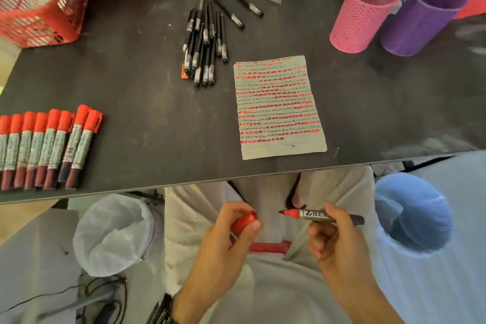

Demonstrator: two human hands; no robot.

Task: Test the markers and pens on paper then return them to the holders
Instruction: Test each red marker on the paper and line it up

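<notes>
The dark table fills most of my feed, its top scuffed and dusty, with the paper lying near its front edge. Below the paper, off the table, two lined bins stand on the floor: a white-lined bin to the left and a blue-lined bin to the right. A red basket sits far up-left of the paper. Up-right of it the pink holder and purple holder stand side by side. I see nothing poking out of either, so I judge the returning has not begun. The paper is covered almost to its foot with red and black strokes, so testing looks far along. A capped row of red markers lies well left of the paper; I cannot tell whether they are tested. A heap of black pens lies just up-left of it. Below the paper, over the lap, the right hand pinches an uncapped red marker, tip pointing left. The left hand grips its red cap, clear of the tip.
</notes>
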